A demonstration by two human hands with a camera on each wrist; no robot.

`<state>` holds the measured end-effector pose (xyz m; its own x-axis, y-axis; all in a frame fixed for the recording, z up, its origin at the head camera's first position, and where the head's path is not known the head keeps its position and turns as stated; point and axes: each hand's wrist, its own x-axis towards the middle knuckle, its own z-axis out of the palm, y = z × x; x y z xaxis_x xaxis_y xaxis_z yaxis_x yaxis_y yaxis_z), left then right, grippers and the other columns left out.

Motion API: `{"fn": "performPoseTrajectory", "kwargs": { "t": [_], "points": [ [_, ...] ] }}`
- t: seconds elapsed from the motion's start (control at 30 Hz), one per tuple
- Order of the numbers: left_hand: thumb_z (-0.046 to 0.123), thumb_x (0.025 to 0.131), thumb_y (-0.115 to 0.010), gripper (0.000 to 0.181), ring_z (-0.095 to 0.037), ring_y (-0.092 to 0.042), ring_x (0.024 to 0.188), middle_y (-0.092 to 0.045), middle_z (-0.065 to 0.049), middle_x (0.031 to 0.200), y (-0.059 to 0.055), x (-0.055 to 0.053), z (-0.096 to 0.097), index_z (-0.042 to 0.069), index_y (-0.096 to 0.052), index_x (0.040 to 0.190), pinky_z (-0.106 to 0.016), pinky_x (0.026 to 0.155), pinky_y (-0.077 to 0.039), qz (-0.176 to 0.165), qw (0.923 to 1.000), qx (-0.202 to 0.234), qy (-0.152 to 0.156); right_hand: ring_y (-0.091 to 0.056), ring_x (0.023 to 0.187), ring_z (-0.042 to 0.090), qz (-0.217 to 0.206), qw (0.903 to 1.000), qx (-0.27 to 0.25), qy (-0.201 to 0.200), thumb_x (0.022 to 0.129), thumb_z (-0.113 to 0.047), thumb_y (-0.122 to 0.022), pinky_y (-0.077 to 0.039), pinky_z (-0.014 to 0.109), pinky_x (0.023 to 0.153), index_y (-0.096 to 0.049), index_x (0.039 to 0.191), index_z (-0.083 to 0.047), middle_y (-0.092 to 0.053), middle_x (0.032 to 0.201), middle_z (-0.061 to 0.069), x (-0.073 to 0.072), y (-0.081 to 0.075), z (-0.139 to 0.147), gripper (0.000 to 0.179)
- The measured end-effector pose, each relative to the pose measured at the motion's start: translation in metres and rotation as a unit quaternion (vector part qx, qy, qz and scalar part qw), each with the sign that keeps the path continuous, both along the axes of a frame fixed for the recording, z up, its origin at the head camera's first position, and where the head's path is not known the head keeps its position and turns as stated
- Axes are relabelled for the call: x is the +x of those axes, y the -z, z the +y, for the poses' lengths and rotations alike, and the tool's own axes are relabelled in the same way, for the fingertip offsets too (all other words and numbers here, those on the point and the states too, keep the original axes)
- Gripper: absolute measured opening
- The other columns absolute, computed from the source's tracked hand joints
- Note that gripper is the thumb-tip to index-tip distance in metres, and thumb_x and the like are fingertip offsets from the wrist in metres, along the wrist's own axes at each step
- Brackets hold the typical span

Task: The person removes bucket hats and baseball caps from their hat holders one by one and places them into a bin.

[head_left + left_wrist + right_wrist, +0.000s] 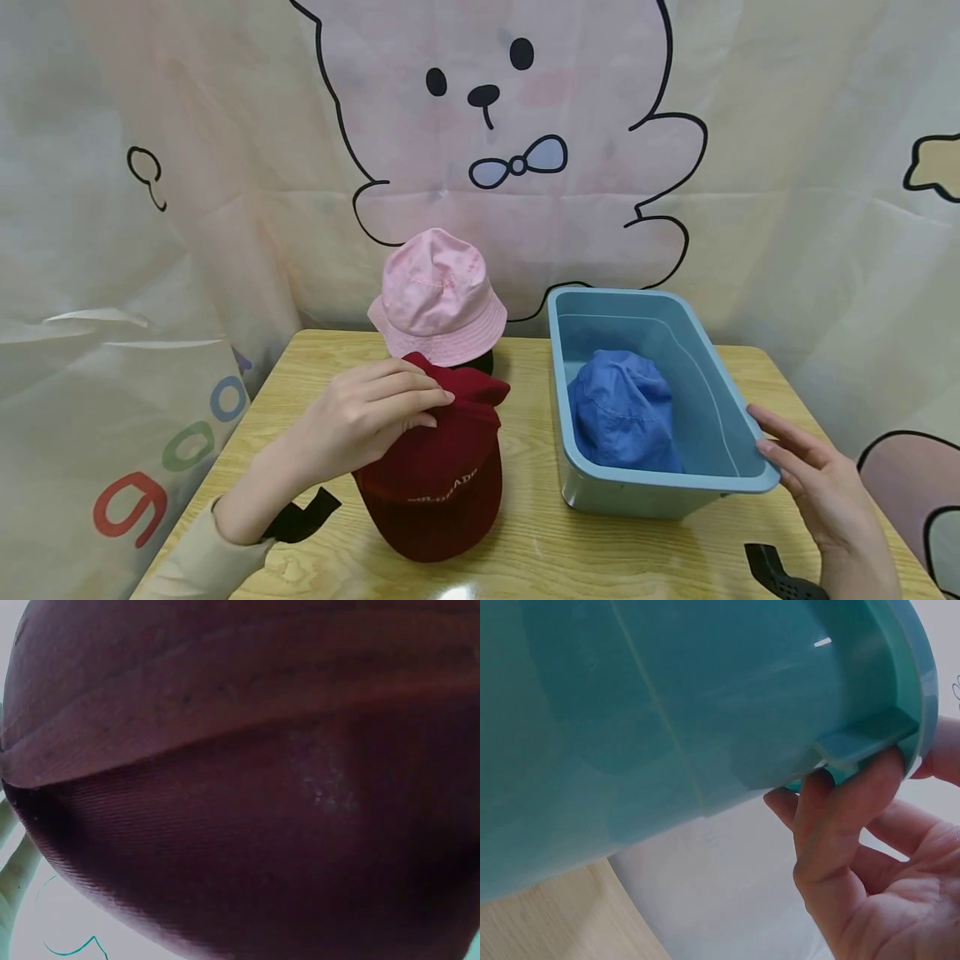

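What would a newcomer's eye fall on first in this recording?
Probably the big cartoon bear on the backdrop, filling the head view's upper middle. Next, the dark red cap, which the left hand pinches, in front of a pink bucket hat near the table's back edge. To their right, the right hand grips the rim of a light blue bin with a blue hat inside.
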<state>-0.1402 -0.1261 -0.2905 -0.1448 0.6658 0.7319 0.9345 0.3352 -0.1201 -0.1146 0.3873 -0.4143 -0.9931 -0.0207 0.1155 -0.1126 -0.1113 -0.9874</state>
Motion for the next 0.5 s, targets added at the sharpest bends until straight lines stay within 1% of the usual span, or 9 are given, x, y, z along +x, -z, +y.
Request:
{"fn": "performPoseTrajectory", "kwargs": {
  "t": [0.1, 0.27, 0.4, 0.5],
  "points": [
    [0.02, 0.089, -0.069, 0.016, -0.013, -0.066, 0.085, -0.071, -0.001, 0.091, -0.002, -0.005, -0.001, 0.01, -0.073, 0.1, -0.025, 0.078, -0.054, -0.004, 1.0, 0.001, -0.007, -0.067, 0.09, 0.003, 0.001, 1.0, -0.002, 0.001, 0.097, 0.006, -0.046, -0.055, 0.018, 0.072, -0.054, 0.138, -0.014, -0.065, 0.115, -0.014, 0.0, 0.0, 0.0, 0.046],
    [0.022, 0.091, -0.067, 0.017, -0.013, -0.065, 0.086, -0.071, -0.002, 0.091, -0.005, -0.013, -0.003, 0.009, -0.073, 0.1, -0.025, 0.077, -0.054, -0.014, 0.9999, 0.004, -0.005, -0.066, 0.092, 0.001, -0.005, 1.0, 0.002, 0.007, 0.097, 0.005, -0.046, -0.054, 0.017, 0.072, -0.055, 0.137, -0.016, -0.063, 0.117, -0.016, -0.001, -0.001, -0.001, 0.046],
    [0.023, 0.092, -0.065, 0.017, -0.013, -0.065, 0.088, -0.07, -0.002, 0.092, -0.009, -0.014, -0.002, 0.009, -0.073, 0.1, -0.025, 0.079, -0.054, -0.017, 0.9998, 0.008, 0.001, -0.066, 0.094, 0.001, -0.004, 0.9999, -0.003, 0.009, 0.097, 0.006, -0.046, -0.054, 0.017, 0.072, -0.056, 0.136, -0.016, -0.063, 0.119, -0.017, -0.001, -0.002, -0.002, 0.046],
    [0.022, 0.091, -0.066, 0.017, -0.013, -0.065, 0.089, -0.07, -0.002, 0.092, -0.014, -0.013, -0.001, 0.009, -0.073, 0.1, -0.025, 0.081, -0.053, -0.017, 0.9998, 0.012, 0.008, -0.066, 0.094, 0.001, -0.002, 0.9999, -0.006, 0.012, 0.096, 0.007, -0.046, -0.054, 0.017, 0.072, -0.057, 0.135, -0.016, -0.063, 0.119, -0.018, 0.0, -0.003, -0.003, 0.046]
  ]
}}
